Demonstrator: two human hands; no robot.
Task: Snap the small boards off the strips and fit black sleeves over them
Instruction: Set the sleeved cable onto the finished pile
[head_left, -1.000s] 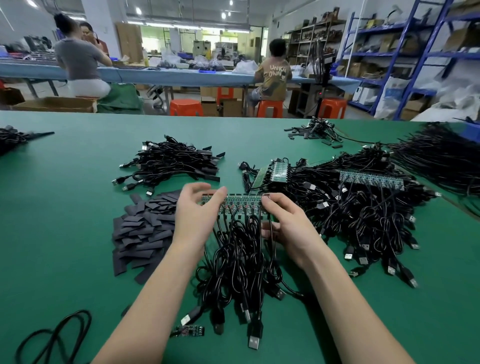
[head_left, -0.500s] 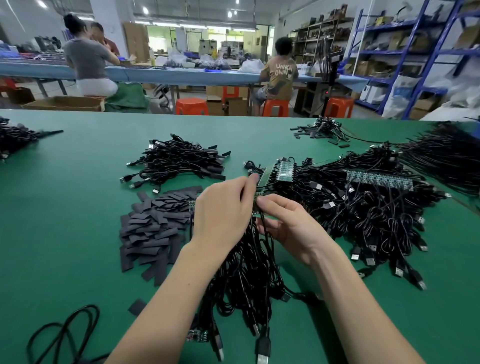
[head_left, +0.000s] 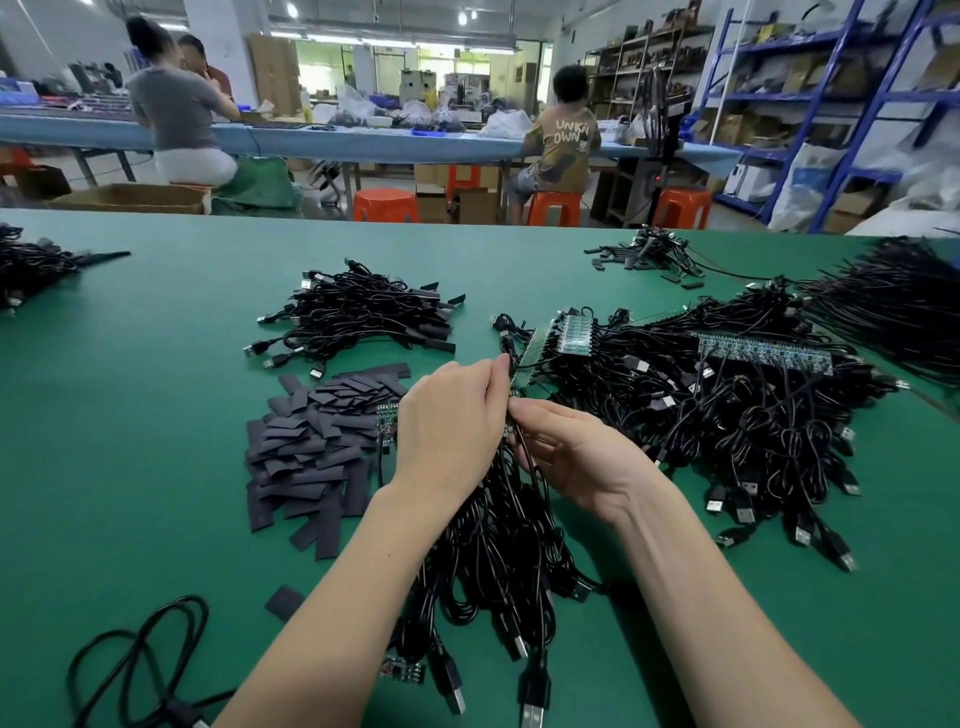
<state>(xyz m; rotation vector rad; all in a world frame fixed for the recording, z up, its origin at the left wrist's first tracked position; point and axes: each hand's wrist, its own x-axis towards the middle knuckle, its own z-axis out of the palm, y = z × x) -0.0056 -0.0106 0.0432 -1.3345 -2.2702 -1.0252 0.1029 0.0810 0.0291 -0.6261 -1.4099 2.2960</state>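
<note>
My left hand grips a strip of small green boards, turned on edge, with black USB cables hanging from it toward me. My right hand pinches the strip's near end against the left fingers; the boards between the hands are mostly hidden. A pile of flat black sleeves lies on the green table just left of my left hand. More board strips with cables rest right of centre.
A heap of sleeved cables lies behind the sleeves. One loose board and a single sleeve lie near my left forearm, and a loose cable at bottom left. Cable bundles fill the far right. People sit at a far bench.
The strip lay flat and spread between both hands; it is now turned on edge with my hands brought close together at its right end, cables bunched beneath.
</note>
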